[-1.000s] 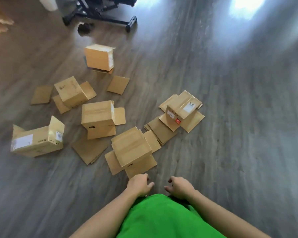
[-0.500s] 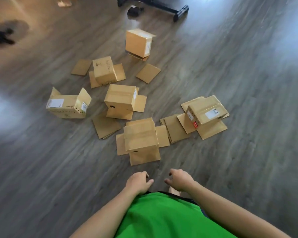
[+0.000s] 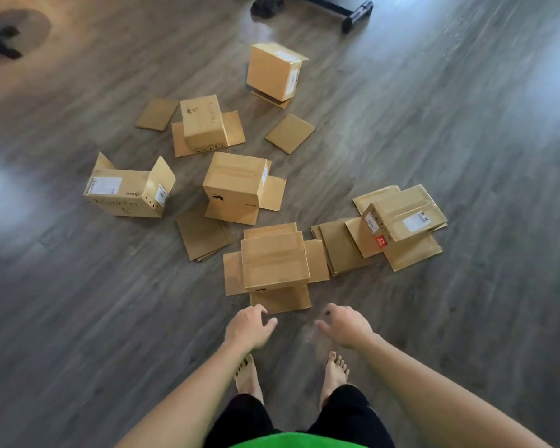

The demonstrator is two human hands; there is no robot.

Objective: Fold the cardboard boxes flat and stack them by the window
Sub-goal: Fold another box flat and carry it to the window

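Note:
Several brown cardboard boxes stand on the grey wooden floor with their flaps splayed out. The nearest box [image 3: 274, 258] sits just ahead of my feet. Behind it are a middle box [image 3: 235, 184], a labelled box [image 3: 126, 194] at the left, a box with a red sticker [image 3: 401, 219] at the right, a small box [image 3: 202, 122] and a far box [image 3: 274, 71]. My left hand [image 3: 248, 328] and my right hand [image 3: 346, 326] hover side by side above the floor, just short of the nearest box. Both have loosely curled fingers and hold nothing.
Loose flat cardboard sheets [image 3: 202, 234] lie among the boxes, with more flat cardboard sheets [image 3: 340, 245] to the right. A black wheeled stand base [image 3: 353, 14] and a dark object [image 3: 267, 8] are at the far edge. My bare feet [image 3: 335, 371] stand behind the hands.
The view has tilted down and closer to the boxes, so my feet now show. Both hands have moved forward and apart, away from my green shirt, toward the nearest box.

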